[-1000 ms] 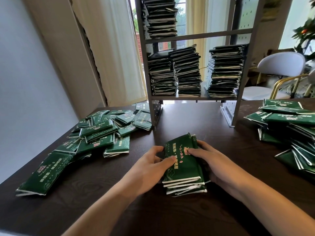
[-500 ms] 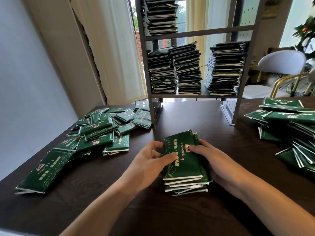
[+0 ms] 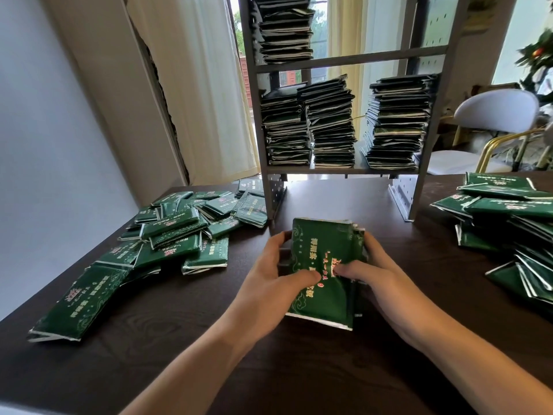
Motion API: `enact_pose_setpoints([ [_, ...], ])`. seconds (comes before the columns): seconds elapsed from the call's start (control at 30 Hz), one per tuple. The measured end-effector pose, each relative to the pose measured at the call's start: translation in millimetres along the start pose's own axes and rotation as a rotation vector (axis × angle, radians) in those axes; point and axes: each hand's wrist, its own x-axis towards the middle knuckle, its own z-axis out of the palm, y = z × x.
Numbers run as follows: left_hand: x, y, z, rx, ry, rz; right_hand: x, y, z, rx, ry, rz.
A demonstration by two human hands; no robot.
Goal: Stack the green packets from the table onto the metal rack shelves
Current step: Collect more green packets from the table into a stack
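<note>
Beyond the far edge I saw a white chair (image 3: 496, 110) with gold metal legs standing at the right. Cream curtains (image 3: 197, 85) hung at the window behind, and a plain white wall (image 3: 45, 139) ran along my left. A leafy plant (image 3: 538, 59) showed at the upper right.

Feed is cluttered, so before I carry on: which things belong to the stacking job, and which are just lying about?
Job:
bundle of packets, held by left hand and right hand
loose packets left
loose packets right
rack
stacks on the shelves

Lying about:
chair
curtain
</note>
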Motion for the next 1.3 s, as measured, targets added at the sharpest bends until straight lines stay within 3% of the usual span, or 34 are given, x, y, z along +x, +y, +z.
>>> enact_pose_setpoints([
  [0.2, -7.5, -6.0, 3.5, 0.089, -0.001, 0.187, -1.3, 4.0, -4.7, -0.048, -0.032, -0.089],
  [0.43, -2.7, -19.3, 18.6, 0.141, -0.036, 0.108, -5.1, 1.7, 1.1, -0.213, -0.15, -0.062],
  [0.53, 0.3, -14.3, 9.7, 0.269, -0.111, 0.076, -6.5, -2.6, 1.6, -0.256, -0.084, -0.077],
  [0.63, 8.1, -8.8, -8.3, 0.254, -0.1, 0.023, -3.3, 1.3, -0.6, -0.173, -0.005, -0.006],
  [0.7, 15.3, -7.5, -25.9, 0.444, 0.015, 0.087, 0.5, 4.3, -2.0, -0.114, 0.022, 0.079],
  [0.77, 23.9, -8.8, -47.6, 0.825, 0.128, 0.164, 3.2, 6.7, -4.3, -0.058, 0.025, 0.156],
  [0.87, 36.9, -17.4, -72.7, 1.216, 0.139, -0.052, 5.2, 8.8, -6.0, -0.006, 0.015, 0.216],
  [0.97, 41.6, -33.9, -81.4, 1.389, 0.111, -0.197, 6.0, 10.6, -6.7, -0.01, 0.011, 0.231],
  [1.07, 38.9, -42.0, -82.2, 1.492, 0.206, -0.1, 7.6, 11.1, -7.0, -0.017, 0.017, 0.229],
  [1.17, 28.3, -37.7, -71.0, 1.448, 0.195, 0.065, 8.2, 11.3, -6.7, -0.012, 0.021, 0.224],
  [1.3, 14.6, -25.9, -56.6, 1.129, 0.179, 0.261, 7.6, 11.4, -6.9, 0.005, 0.027, 0.219],
])
